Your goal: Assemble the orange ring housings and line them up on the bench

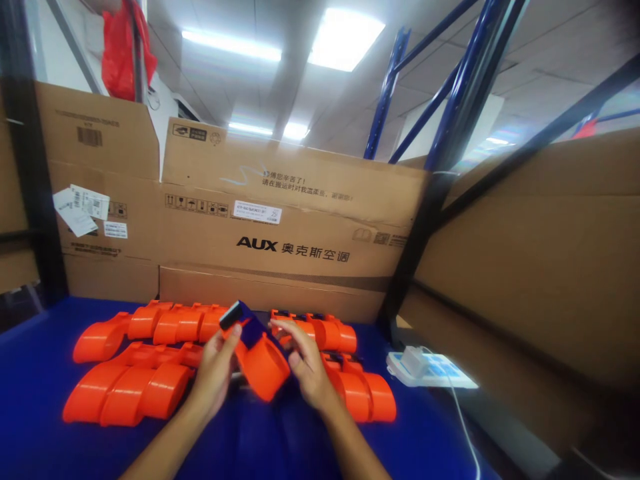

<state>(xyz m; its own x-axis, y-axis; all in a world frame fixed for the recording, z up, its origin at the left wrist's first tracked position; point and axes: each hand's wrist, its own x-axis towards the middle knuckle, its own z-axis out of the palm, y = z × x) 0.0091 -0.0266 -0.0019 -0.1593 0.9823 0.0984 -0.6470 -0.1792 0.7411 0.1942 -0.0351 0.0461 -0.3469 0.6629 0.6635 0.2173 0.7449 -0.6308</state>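
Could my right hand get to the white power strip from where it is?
Probably yes: the orange pieces between your right hand and the power strip look low enough to pass over, though a white plug covers part of the strip.

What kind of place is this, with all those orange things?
Probably a workshop or warehouse workbench: there's blue metal racking, AUX-printed cardboard standing behind, and rows of similar orange parts on a blue surface.
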